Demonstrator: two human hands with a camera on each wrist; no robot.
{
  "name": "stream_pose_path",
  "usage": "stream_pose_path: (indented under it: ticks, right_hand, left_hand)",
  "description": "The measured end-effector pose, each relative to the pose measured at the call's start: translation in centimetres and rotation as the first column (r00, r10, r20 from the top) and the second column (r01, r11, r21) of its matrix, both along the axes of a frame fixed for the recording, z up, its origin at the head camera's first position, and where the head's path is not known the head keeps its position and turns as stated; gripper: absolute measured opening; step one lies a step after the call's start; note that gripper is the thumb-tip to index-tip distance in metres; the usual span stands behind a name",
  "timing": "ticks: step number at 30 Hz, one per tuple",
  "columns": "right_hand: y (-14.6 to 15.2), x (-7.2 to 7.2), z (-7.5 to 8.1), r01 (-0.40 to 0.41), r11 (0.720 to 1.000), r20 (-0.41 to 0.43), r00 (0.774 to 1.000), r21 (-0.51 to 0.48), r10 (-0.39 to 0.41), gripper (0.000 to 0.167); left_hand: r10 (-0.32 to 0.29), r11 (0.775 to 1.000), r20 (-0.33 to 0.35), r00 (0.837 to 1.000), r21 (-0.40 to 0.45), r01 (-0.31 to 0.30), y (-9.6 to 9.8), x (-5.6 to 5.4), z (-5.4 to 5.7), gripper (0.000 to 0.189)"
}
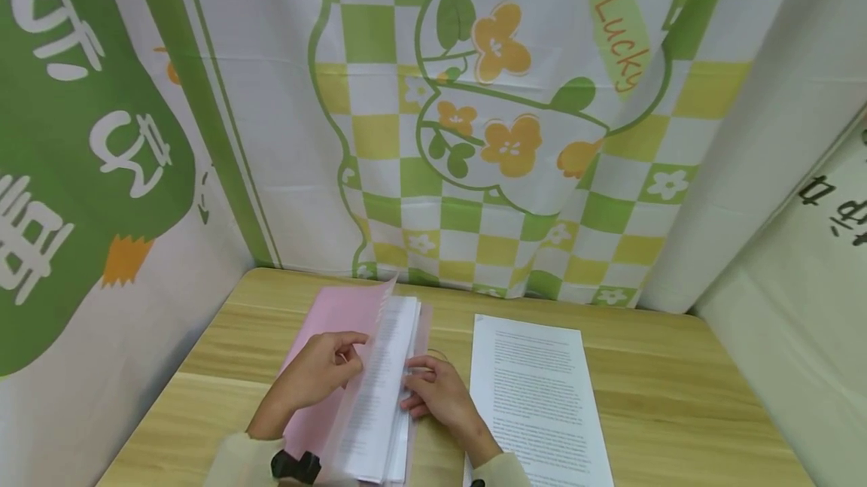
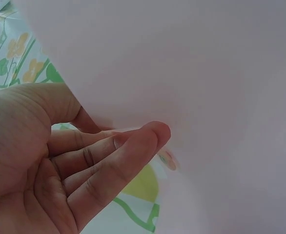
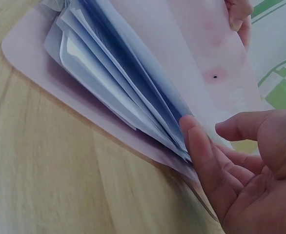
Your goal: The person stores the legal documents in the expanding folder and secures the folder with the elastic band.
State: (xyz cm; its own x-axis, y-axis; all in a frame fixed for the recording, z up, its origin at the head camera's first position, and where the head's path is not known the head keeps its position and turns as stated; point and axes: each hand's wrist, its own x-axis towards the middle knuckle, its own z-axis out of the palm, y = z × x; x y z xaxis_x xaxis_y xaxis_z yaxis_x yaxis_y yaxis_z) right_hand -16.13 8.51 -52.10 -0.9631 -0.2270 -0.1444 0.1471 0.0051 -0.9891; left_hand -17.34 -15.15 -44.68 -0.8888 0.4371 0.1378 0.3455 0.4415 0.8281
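Observation:
A pink folder (image 1: 339,306) lies on the table with its translucent cover lifted, and a thick stack of white sheets (image 1: 396,366) shows inside. My left hand (image 1: 321,370) pinches the edge of the raised cover. The left wrist view has that hand (image 2: 79,156) close up, the pale pink cover (image 2: 221,97) running between thumb and fingers. On the other side, my right hand (image 1: 443,397) touches the outer edges of the sheets. Seen from the right wrist, its fingertips (image 3: 194,136) rest at the fanned page edges (image 3: 128,87), with the thumb held apart from the fingers.
To the right of the folder, a printed sheet (image 1: 542,397) lies flat on the wooden table (image 1: 684,389). A thin cord (image 3: 199,199) loops out from the folder's edge. Patterned curtains (image 1: 488,238) hang behind and at both sides.

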Motion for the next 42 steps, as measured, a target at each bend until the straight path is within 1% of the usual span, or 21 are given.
stream_pose_path:
  ticks: [3,6,7,10,12,15,18,20,21,24,27,31,32,36,38,39,40,42]
  right_hand:
    - [0.4,0.1,0.1,-0.01,1.0,-0.006,1.0,0.01,0.01,0.034]
    - [1.0,0.2,0.2,-0.025,0.999,-0.032,0.999,0.041,0.026,0.033]
    - [1.2,0.2,0.2,-0.028,0.998,-0.052,0.998,0.062,0.031,0.033]
    - [1.9,0.3,0.6,-0.021,0.986,-0.129,0.991,0.164,0.042,0.031]
    - [2.5,0.5,1.0,0.001,0.969,-0.185,0.982,0.246,0.046,0.03]
    - [3.6,0.7,1.6,0.052,0.93,-0.263,0.964,0.365,0.05,0.029]
    - [5.3,0.9,1.9,0.105,0.888,-0.328,0.943,0.447,0.054,0.027]
    - [6.6,1.1,2.0,0.144,0.859,-0.353,0.935,0.491,0.045,0.027]
    - [7.2,1.2,2.1,0.159,0.847,-0.355,0.934,0.507,0.037,0.026]
    - [9.1,1.6,2.4,0.201,0.796,-0.34,0.94,0.572,0.007,0.026]
    - [10.7,2.1,2.9,0.209,0.735,-0.307,0.952,0.645,-0.002,0.027]
    - [12.8,3.1,3.7,0.195,0.638,-0.268,0.963,0.745,0.019,0.034]
    - [13.3,3.4,3.8,0.19,0.613,-0.255,0.967,0.767,0.019,0.037]
    - [15.1,4.3,4.2,0.161,0.488,-0.191,0.982,0.858,0.012,0.058]
    - [15.9,4.6,4.2,0.145,0.435,-0.16,0.987,0.889,-0.002,0.069]
    - [16.3,4.7,4.2,0.139,0.412,-0.15,0.989,0.9,-0.006,0.073]
    - [16.7,4.9,4.2,0.129,0.395,-0.138,0.99,0.909,-0.007,0.077]
    - [17.3,5.1,4.2,0.116,0.374,-0.12,0.993,0.92,-0.013,0.085]
  left_hand:
    - [0.002,1.0,0.001,1.0,0.0,-0.002,0.0,0.0,0.0,0.043]
    - [0.006,1.0,0.001,1.0,-0.004,-0.006,0.0,0.1,0.1,0.043]
    - [0.007,1.0,0.001,1.0,-0.004,-0.007,0.0,0.1,0.1,0.043]
    - [0.005,1.0,0.002,1.0,-0.001,-0.005,0.0,0.1,0.1,0.043]
    - [0.001,1.0,0.0,1.0,0.003,-0.001,0.0,0.1,0.1,0.043]
    - [-0.002,1.0,-0.002,1.0,0.011,0.002,-0.1,0.1,-0.1,0.043]
    - [-0.003,1.0,-0.001,1.0,0.016,0.003,-0.1,0.1,-0.1,0.043]
    - [-0.005,1.0,0.002,1.0,0.017,0.005,-0.1,0.1,-0.1,0.043]
    - [-0.005,1.0,0.0,1.0,0.016,0.005,-0.1,0.1,-0.1,0.043]
    - [-0.004,1.0,-0.006,1.0,0.011,0.004,-0.1,0.1,-0.1,0.043]
    - [-0.005,1.0,-0.008,1.0,-0.001,0.005,-0.1,0.0,-0.2,0.043]
    - [-0.007,1.0,0.004,1.0,-0.025,0.007,0.1,-0.2,-0.5,0.043]
    - [-0.007,1.0,0.008,1.0,-0.029,0.007,0.1,-0.2,-0.5,0.043]
    - [-0.009,0.999,0.005,1.0,-0.034,0.009,0.1,-0.1,-0.6,0.043]
    - [-0.012,0.999,0.002,1.0,-0.031,0.012,0.1,-0.1,-0.5,0.043]
    - [-0.013,0.999,-0.001,1.0,-0.03,0.013,0.1,-0.1,-0.5,0.043]
    - [-0.012,1.0,-0.001,1.0,-0.027,0.012,0.1,0.0,-0.5,0.043]
    - [-0.008,1.0,0.001,1.0,-0.02,0.008,0.1,0.0,-0.4,0.043]
